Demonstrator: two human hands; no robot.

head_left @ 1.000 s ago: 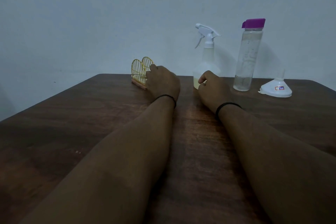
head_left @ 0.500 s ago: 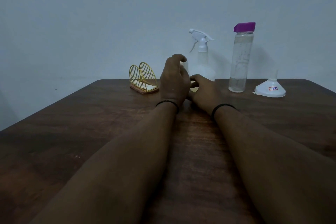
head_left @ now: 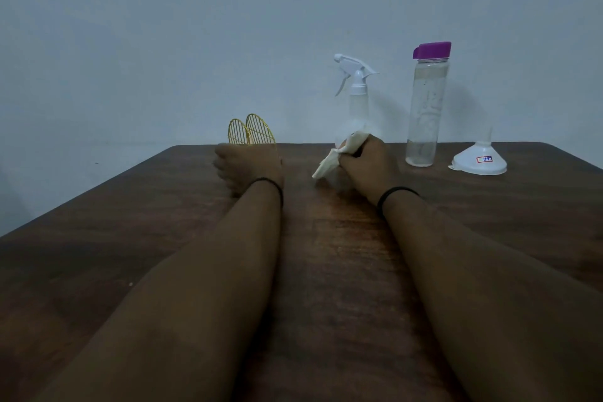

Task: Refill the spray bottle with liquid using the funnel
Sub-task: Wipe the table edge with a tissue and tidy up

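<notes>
A clear spray bottle point(head_left: 357, 98) with a white trigger head stands at the far side of the wooden table point(head_left: 130, 238). Right of it is a tall clear bottle point(head_left: 425, 114) with a purple cap and a little liquid at the bottom. A white funnel point(head_left: 479, 160) lies upside down, spout up, at the far right. My right hand point(head_left: 368, 166) is closed on a white napkin point(head_left: 336, 157) just in front of the spray bottle's base. My left hand point(head_left: 248, 166) rests on the table in front of the yellow holder, blurred, with nothing seen in it.
A yellow wire napkin holder point(head_left: 251, 134) stands at the table's far edge, left of the spray bottle. A plain wall rises right behind the table. Both of my forearms stretch across the middle of the tabletop.
The hands met in front of the spray bottle, then parted. My right hand now holds the white napkin, and my left hand has moved back left near the yellow holder.
</notes>
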